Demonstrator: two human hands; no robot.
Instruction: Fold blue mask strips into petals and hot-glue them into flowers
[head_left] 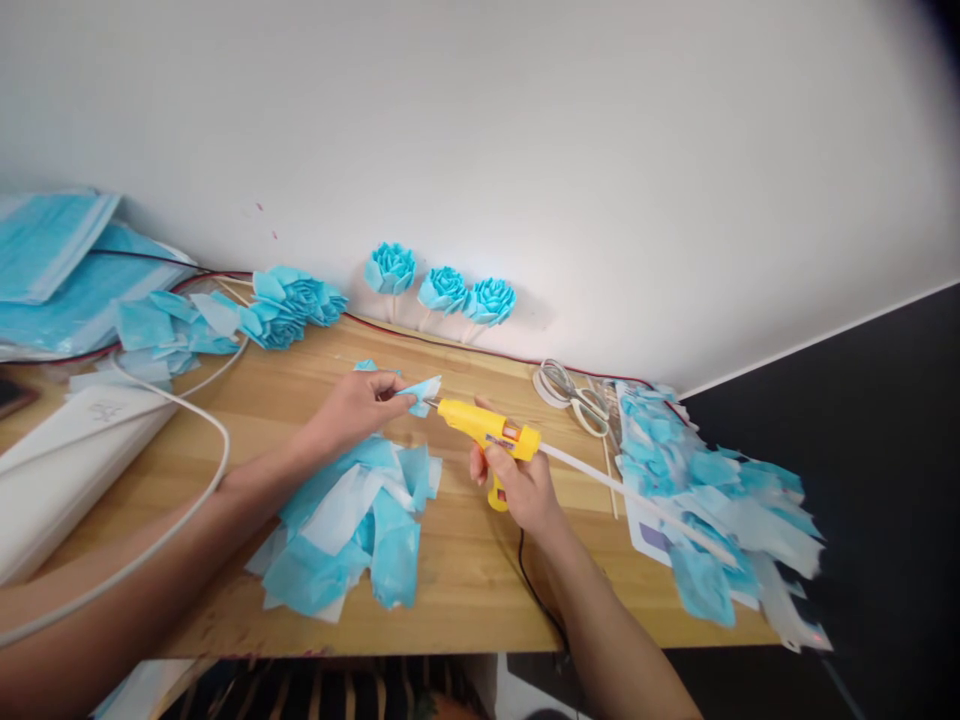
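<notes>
My right hand [521, 485] is wrapped round the handle of a yellow hot glue gun [487, 428], with a long white glue stick [592, 470] sticking out of its back. The gun's nozzle points left and meets a small light-blue petal piece [424, 393]. That piece is pinched between the fingertips of my left hand [367, 400]. Below my left hand lies a loose heap of blue and white fabric pieces [360, 520] on the wooden table [465, 590]. A bit of blue [365, 366] shows just behind my left hand, mostly hidden.
Three blue flowers on sticks [442, 290] lean against the wall. More finished flowers [289, 305] lie to their left, near packed blue sheets [52, 260]. Scissors [581, 395] and another fabric heap [712, 490] are at right. A white box [82, 460] and white cable [217, 440] are at left.
</notes>
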